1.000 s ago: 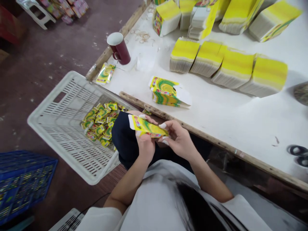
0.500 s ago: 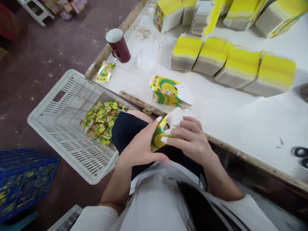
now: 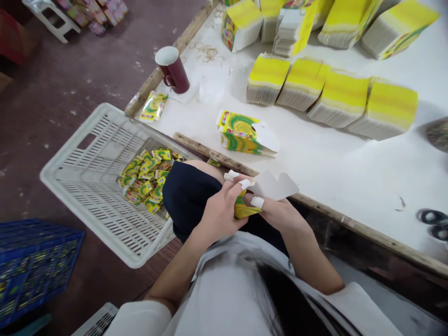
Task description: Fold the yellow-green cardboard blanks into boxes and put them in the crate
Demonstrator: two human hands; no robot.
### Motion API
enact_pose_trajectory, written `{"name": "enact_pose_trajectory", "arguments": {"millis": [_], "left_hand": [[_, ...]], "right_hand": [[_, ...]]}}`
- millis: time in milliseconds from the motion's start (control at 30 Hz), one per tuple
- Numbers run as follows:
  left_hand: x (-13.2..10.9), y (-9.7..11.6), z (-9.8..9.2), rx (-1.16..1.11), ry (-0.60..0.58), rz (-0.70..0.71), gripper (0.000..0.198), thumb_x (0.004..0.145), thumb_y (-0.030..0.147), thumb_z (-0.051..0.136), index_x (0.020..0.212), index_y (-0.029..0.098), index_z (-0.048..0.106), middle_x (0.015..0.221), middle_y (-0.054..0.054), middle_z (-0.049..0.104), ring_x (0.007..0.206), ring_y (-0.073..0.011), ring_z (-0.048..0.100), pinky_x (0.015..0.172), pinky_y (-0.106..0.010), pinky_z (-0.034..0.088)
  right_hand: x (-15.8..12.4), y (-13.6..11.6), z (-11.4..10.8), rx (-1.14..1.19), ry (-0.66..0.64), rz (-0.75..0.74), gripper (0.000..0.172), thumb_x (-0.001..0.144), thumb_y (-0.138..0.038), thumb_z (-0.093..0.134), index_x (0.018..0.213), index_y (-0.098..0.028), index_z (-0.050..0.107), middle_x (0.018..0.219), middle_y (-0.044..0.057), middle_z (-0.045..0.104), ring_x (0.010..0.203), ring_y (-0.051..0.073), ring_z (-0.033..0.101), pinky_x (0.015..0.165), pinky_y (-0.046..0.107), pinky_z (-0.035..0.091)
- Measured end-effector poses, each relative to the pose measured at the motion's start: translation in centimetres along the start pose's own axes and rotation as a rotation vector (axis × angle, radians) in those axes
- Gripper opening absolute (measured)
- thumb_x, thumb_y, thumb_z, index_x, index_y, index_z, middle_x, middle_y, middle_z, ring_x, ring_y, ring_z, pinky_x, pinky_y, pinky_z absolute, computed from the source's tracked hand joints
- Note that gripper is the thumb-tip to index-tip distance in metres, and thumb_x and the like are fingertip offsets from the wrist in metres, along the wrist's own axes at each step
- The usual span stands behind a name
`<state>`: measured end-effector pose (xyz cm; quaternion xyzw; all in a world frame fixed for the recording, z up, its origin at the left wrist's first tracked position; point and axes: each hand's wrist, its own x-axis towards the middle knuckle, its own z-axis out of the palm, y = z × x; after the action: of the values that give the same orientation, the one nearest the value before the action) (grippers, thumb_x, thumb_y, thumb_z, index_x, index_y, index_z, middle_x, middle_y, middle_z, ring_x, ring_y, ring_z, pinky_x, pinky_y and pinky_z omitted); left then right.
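Note:
Over my lap, both hands grip one small yellow and green printed carton [image 3: 244, 209] with its white flaps raised. My left hand [image 3: 220, 207] wraps its left side, fingertips at the top opening. My right hand [image 3: 285, 214] holds the right side, thumb at the opening and other fingers hidden beneath. White tape covers several fingertips. Just beyond, on the table, lies a stack of flattened cartons [image 3: 241, 133] in the same print. To my left, a white plastic basket [image 3: 82, 154] contains many folded small cartons [image 3: 149, 170].
A maroon mug [image 3: 177, 74] and a flat carton [image 3: 154, 106] stand near the white table's [image 3: 336, 168] left edge. Bundles of yellow card [image 3: 346, 95] line the back. Black scissors [image 3: 436, 221] lie at right, rubber bands [image 3: 206, 50] behind the mug. A blue crate [image 3: 38, 266] is on the floor.
Both hands have closed around the carton and turned it. Its printed face was showing flat before; now its side shows and the white flaps point right. My left thumb is no longer stretched out.

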<state>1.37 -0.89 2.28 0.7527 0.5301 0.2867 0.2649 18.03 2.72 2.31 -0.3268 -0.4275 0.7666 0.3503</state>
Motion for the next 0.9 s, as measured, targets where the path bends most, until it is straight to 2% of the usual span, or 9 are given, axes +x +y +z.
{"name": "enact_pose_trajectory", "arguments": {"millis": [167, 300, 367, 467, 533, 600, 733, 800, 900], "left_hand": [[0.1, -0.1, 0.1, 0.016, -0.087, -0.006, 0.075, 0.074, 0.022, 0.073, 0.137, 0.028, 0.034, 0.131, -0.012, 0.059, 0.113, -0.0327, 0.069, 0.079, -0.041, 0.06], [0.3, -0.1, 0.4, -0.049, -0.091, -0.011, 0.071, 0.073, 0.019, 0.071, 0.132, 0.029, 0.033, 0.125, -0.009, 0.061, 0.111, -0.0311, 0.069, 0.078, -0.039, 0.059], [0.4, -0.2, 0.8, -0.089, -0.077, -0.039, 0.077, 0.074, 0.02, 0.069, 0.137, 0.027, 0.025, 0.12, -0.011, 0.061, 0.101, -0.0296, 0.071, 0.074, -0.039, 0.059], [0.4, -0.4, 1.5, -0.092, -0.005, -0.09, 0.093, 0.075, 0.021, 0.069, 0.147, 0.021, 0.009, 0.126, -0.019, 0.058, 0.099, -0.0298, 0.07, 0.075, -0.042, 0.059], [0.5, -0.5, 1.6, -0.031, 0.094, -0.107, 0.091, 0.073, 0.021, 0.072, 0.145, 0.019, 0.017, 0.131, -0.021, 0.055, 0.109, -0.0325, 0.067, 0.084, -0.047, 0.058], [0.5, -0.6, 1.3, 0.038, 0.15, -0.134, 0.074, 0.072, 0.022, 0.075, 0.134, 0.021, 0.035, 0.125, -0.016, 0.059, 0.112, -0.0331, 0.065, 0.091, -0.049, 0.056], [0.5, -0.8, -0.6, 0.071, 0.1, -0.158, 0.053, 0.071, 0.027, 0.077, 0.117, 0.021, 0.052, 0.108, -0.009, 0.07, 0.101, -0.0294, 0.071, 0.087, -0.043, 0.058], [0.4, -0.9, -1.6, 0.068, 0.054, -0.147, 0.055, 0.072, 0.029, 0.079, 0.12, 0.02, 0.053, 0.112, -0.011, 0.073, 0.103, -0.0292, 0.072, 0.09, -0.041, 0.058], [0.5, -0.7, -2.5, 0.014, -0.021, -0.166, 0.075, 0.07, 0.029, 0.081, 0.135, 0.021, 0.046, 0.117, -0.009, 0.075, 0.106, -0.0266, 0.074, 0.091, -0.037, 0.059]], "right_hand": [[-0.2, 0.9, -0.9, -0.119, -0.038, -0.058, 0.064, 0.095, -0.062, 0.055, 0.15, -0.031, 0.049, 0.152, 0.008, 0.055, 0.142, 0.027, 0.051, 0.116, 0.044, 0.045], [-0.4, 1.1, -1.2, -0.363, -0.036, -0.206, 0.074, 0.095, -0.068, 0.05, 0.156, -0.027, 0.039, 0.155, 0.011, 0.052, 0.145, 0.03, 0.048, 0.121, 0.046, 0.039], [-0.5, 1.1, -1.1, -0.53, -0.018, -0.316, 0.073, 0.096, -0.059, 0.054, 0.159, -0.028, 0.034, 0.158, 0.011, 0.048, 0.144, 0.031, 0.049, 0.12, 0.046, 0.041], [-0.6, 1.1, -1.0, -0.783, 0.071, -0.461, 0.054, 0.102, -0.03, 0.052, 0.155, -0.033, 0.041, 0.159, 0.008, 0.048, 0.141, 0.028, 0.053, 0.115, 0.043, 0.048], [-0.5, 1.3, -1.0, -0.878, 0.159, -0.54, 0.053, 0.102, -0.018, 0.046, 0.152, -0.034, 0.046, 0.158, 0.008, 0.049, 0.14, 0.026, 0.054, 0.112, 0.041, 0.051], [-0.3, 1.5, -1.0, -0.924, 0.174, -0.581, 0.059, 0.101, -0.015, 0.048, 0.156, -0.033, 0.039, 0.161, 0.009, 0.043, 0.143, 0.027, 0.051, 0.111, 0.041, 0.052], [0.0, 1.5, -1.4, -1.024, -0.06, -0.483, 0.071, 0.098, -0.015, 0.052, 0.162, -0.029, 0.025, 0.17, 0.014, 0.022, 0.147, 0.031, 0.045, 0.108, 0.043, 0.054], [0.1, 1.1, -1.9, -1.054, -0.13, -0.422, 0.062, 0.097, -0.013, 0.051, 0.156, -0.028, 0.039, 0.169, 0.014, 0.023, 0.145, 0.031, 0.048, 0.104, 0.043, 0.056], [0.2, -0.2, -3.0, -1.014, -0.228, -0.427, 0.039, 0.097, -0.016, 0.056, 0.135, -0.026, 0.06, 0.16, 0.015, 0.041, 0.139, 0.03, 0.054, 0.106, 0.043, 0.054]]}}
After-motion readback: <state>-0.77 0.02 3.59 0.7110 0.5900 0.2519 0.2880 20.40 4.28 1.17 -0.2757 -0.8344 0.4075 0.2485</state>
